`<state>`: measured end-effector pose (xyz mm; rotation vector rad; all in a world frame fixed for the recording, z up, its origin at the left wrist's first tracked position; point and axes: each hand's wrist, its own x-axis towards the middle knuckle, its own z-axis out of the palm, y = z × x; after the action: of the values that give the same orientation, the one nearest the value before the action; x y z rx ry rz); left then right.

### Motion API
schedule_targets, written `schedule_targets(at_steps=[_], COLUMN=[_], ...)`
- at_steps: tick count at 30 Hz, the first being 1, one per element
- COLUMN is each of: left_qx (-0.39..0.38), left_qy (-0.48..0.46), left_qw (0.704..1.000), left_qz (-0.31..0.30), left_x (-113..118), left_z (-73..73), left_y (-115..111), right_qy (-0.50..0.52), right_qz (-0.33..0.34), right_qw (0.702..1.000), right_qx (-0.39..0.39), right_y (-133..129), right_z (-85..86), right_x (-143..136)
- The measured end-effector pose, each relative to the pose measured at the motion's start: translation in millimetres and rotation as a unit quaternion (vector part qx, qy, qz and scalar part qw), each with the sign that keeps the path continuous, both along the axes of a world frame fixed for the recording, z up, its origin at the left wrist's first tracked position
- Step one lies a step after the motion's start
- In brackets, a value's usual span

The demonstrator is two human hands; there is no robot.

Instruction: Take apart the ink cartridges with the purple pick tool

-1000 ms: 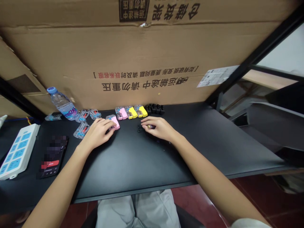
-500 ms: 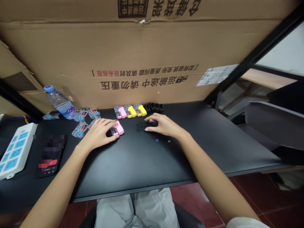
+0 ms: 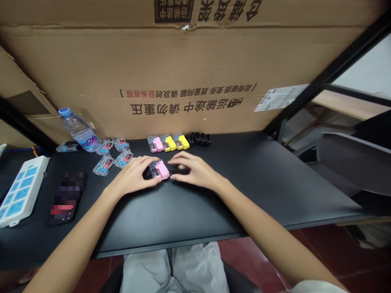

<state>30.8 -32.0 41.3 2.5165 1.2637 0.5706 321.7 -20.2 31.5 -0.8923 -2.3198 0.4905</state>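
Observation:
My left hand (image 3: 136, 175) has thumb and fingers around a pink-and-clear plastic piece (image 3: 161, 169) shaped like a small toy gun, low over the black table. Just right of it, my right hand (image 3: 198, 171) curves inward with thumb and forefinger apart, close to the pink end. A small dark thing with a gold end (image 3: 181, 167) is tucked inside the right hand; its kind is unclear. Behind the hands stand one more pink piece (image 3: 157, 144) and two yellow pieces, with a row of black parts (image 3: 200, 138) beside them. Several clear pieces (image 3: 124, 158) lie to the left.
A water bottle (image 3: 80, 130) leans against the cardboard (image 3: 183, 65) at the back left. A phone (image 3: 67, 197) and a white power strip (image 3: 24, 189) lie on the left. The table's front edge (image 3: 171, 246) runs above my lap.
My left hand and the pink piece have moved right. My right hand has moved left towards it, carrying the gold-ended thing. The small black rings, blue disc and silver bit are now out of sight.

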Motion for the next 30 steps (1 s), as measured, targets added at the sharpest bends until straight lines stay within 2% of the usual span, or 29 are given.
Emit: schedule_targets(at_steps=[2,5,10,14,17,20,23,26,30], left_qx=[-0.005,-0.031,-0.098,-0.115,-0.130,-0.121,-0.128,-0.165,-0.181], left_qy=[-0.019,-0.044,-0.104,-0.152,-0.172,-0.180,-0.194,-0.204,-0.192], left_qw=[1.000,0.999,0.990,0.982,0.975,0.975,0.972,0.964,0.962], left_qz=[0.005,0.004,-0.004,-0.015,-0.042,-0.040,-0.029,-0.049,-0.072], left_x=[5,7,0,-5,-3,1,3,2,4], left_z=[0.5,3.1,7.4,8.1,6.5,1.9,-3.1,-5.2,-6.3], left_y=[-3,-5,4,7,5,3,4,6,6], right_qy=[-0.029,-0.016,0.033,-0.002,-0.037,-0.045,0.008,0.065,0.143], right_qz=[0.021,0.026,0.018,0.008,-0.004,-0.005,-0.010,-0.046,-0.083], right_qw=[0.999,1.000,0.999,1.000,0.999,0.999,1.000,0.997,0.984], right_qx=[0.001,0.010,-0.009,-0.027,-0.028,-0.030,-0.019,-0.009,-0.060], right_y=[-10,-15,-6,-1,-4,-7,-7,-5,-4], right_z=[-0.7,-0.9,2.2,1.7,2.4,4.5,3.6,-0.3,-1.2], right_x=[-14,-22,-8,-1,-3,-5,-6,-6,-7])
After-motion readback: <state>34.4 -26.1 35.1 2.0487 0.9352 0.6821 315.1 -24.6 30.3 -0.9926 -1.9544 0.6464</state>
